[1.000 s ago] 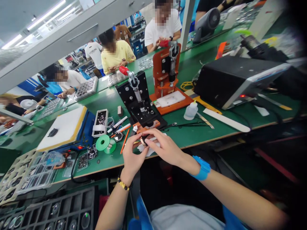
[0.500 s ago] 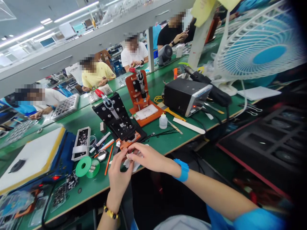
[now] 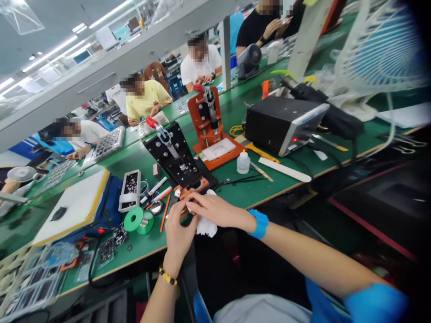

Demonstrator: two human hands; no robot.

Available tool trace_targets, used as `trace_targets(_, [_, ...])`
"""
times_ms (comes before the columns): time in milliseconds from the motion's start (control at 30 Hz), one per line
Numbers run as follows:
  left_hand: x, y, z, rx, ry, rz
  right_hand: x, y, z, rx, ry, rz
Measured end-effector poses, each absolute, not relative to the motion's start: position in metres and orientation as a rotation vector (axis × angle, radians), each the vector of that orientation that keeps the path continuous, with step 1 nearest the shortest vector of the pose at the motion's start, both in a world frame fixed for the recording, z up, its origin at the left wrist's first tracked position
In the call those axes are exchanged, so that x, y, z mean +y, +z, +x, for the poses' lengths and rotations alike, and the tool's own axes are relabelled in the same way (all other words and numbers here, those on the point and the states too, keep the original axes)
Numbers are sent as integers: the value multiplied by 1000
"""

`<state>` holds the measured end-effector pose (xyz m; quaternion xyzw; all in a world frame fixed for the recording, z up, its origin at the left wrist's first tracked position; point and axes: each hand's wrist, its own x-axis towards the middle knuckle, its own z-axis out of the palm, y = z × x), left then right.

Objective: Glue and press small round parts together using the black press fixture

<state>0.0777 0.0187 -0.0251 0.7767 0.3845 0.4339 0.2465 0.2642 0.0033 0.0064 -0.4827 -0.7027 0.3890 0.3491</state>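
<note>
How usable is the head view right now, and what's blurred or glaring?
In the head view, the left hand and right hand look fairly sharp under even light; the electric fan at upper right is blurred and fades into a dark corner; the ceiling light strips glare at upper left; the wide lens tilts and bends the green bench.

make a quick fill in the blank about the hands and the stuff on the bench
The left hand wears a ____ beaded bracelet.
The blue wrist strap is on the ____ wrist.
The tape reel to the left of the hands is ____.
The orange press has a ____ knob on top.

Missing words: yellow; right; green; red
</note>
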Motion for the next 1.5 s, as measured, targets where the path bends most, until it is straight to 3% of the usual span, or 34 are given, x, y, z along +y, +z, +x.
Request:
trace_targets(233, [23, -24, 75, 1081, 1278, 1687, 5, 1, 259, -1563, 1112, -1314])
trace_targets(567, [18, -24, 73, 1026, 1157, 2194, -7, 15, 271, -1581, 1045, -1336])
trace_targets(833, [14, -23, 73, 1017, 1175, 2220, -6, 10, 270, -1745, 1040, -1346])
trace_targets(1100, [26, -16, 70, 1060, 1286, 1473, 1, -2, 261, -1499, 1003, -1292])
trace_targets(1200, [25, -9, 68, 1005, 1180, 1377, -2, -2, 263, -1402, 985, -1210])
trace_targets(1300, [23, -5, 70, 919, 975, 1339, -14, -4, 287, -1258, 819, -1199])
trace_targets(1433, [27, -4, 74, 874, 763, 1340, -26, -11, 348, -946, 206, -1390])
trace_targets(1500, [31, -2, 75, 851, 671, 1370, -24, -15, 376, -966, 61, -1495])
